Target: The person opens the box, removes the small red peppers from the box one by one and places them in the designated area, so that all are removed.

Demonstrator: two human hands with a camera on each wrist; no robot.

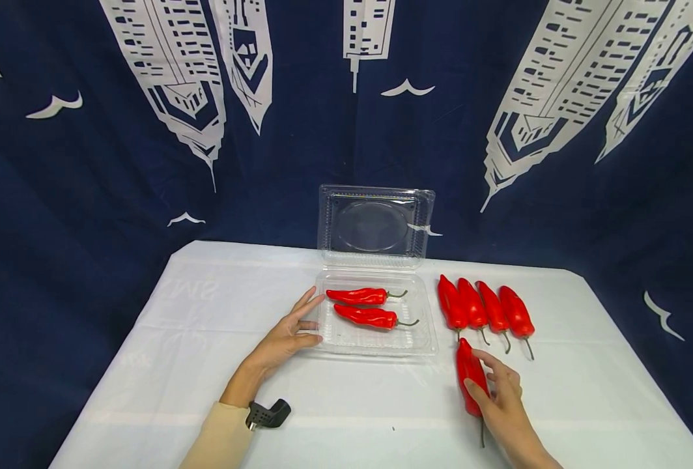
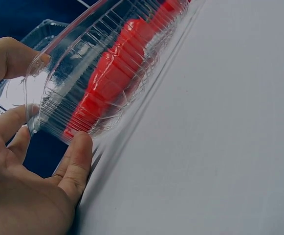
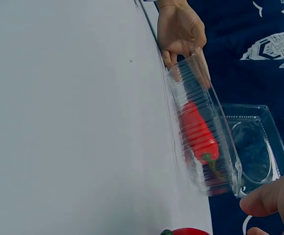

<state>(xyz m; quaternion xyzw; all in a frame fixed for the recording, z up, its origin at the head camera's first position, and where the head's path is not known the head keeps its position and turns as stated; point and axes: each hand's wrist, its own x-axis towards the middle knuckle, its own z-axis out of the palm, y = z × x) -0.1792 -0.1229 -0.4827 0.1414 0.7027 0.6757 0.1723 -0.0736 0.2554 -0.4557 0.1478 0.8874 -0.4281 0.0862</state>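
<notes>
A clear plastic clamshell container (image 1: 376, 345) lies with its lid (image 1: 376, 225) raised behind it. Two red peppers, the rear one (image 1: 358, 296) and the front one (image 1: 367, 317), lie in its base, stems to the right. My left hand (image 1: 288, 335) touches the base's left side with fingers spread; in the left wrist view, that hand (image 2: 29, 196) has fingertips at the rim and wall. On the right, my right hand (image 1: 499, 397) holds another red pepper (image 1: 468, 371) between thumb and fingers, its stem toward me. In the right wrist view, the thumb (image 3: 266, 199) shows, but the grip is hidden.
Several red peppers (image 1: 472, 305) lie in a row right of the container, stems toward me. White cloth (image 1: 147, 384) covers the table, and a dark blue curtain (image 1: 299, 143) with white buildings hangs behind it. A black strap (image 1: 269, 413) is around my left wrist.
</notes>
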